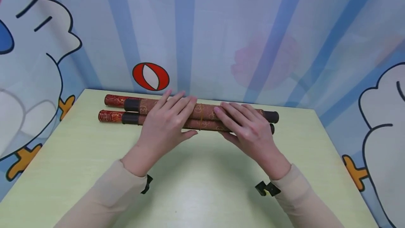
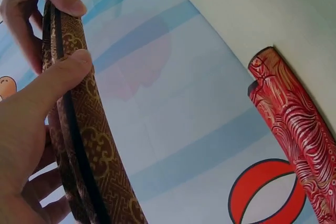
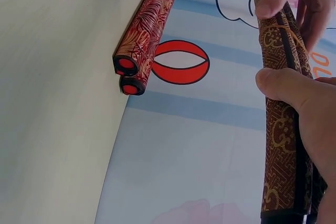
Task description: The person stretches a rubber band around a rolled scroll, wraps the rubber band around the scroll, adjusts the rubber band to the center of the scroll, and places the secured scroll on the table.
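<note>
In the head view, two brown brocade scrolls (image 1: pixel 207 111) with black ends lie side by side, left to right, held up above the table. A thin orange band (image 3: pixel 292 38) goes around them near the middle. My left hand (image 1: pixel 164 124) grips them left of the band, thumb on the near side and fingers over the top. To the right of the band, my right hand (image 1: pixel 250 129) grips the same pair in a like way. The wrist views show both thumbs pressed on the patterned cloth. My fingers on the far side are partly hidden.
Two red patterned rolls (image 2: pixel 299 124) with black-rimmed ends lie on the table (image 1: pixel 196 185) by its back edge, mostly covered by the brown scrolls in the head view. Behind stands a blue striped backdrop (image 1: pixel 209 38) with cartoon figures.
</note>
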Demonstrator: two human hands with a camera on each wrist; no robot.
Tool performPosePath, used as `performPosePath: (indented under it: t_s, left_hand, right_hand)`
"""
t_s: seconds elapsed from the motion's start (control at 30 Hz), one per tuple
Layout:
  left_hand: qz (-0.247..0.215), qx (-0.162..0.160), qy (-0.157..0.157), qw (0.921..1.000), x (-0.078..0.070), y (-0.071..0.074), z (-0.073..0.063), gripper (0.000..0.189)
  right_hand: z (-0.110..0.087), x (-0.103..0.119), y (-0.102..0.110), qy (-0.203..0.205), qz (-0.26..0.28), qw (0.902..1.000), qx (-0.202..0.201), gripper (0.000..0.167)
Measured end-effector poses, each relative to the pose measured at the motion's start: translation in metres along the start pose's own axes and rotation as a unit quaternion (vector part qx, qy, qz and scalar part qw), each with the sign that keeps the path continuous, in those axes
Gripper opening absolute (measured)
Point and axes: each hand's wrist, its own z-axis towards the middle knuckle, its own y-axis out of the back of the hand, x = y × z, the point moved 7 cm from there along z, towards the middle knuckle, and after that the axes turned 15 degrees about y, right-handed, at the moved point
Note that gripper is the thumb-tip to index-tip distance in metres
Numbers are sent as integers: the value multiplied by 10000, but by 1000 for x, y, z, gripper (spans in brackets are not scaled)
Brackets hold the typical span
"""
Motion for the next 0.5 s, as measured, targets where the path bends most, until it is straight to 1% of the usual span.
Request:
performPosePath:
  t_s: [0.17,0.37,0.5]
  left_hand:
    - [-58,67,-186,9998,-3,-3,0,82]
    - [-207,27,-175,9996,-6,-5,2,83]
    - [-261,61,-249,9993,-10,-7,3,81]
  right_hand:
    - [0,1,1,25,-19,10000,-83,78]
    - [0,3,1,-36,11,9998,-170,78]
    - [1,6,0,-13,28,9999,-156,78]
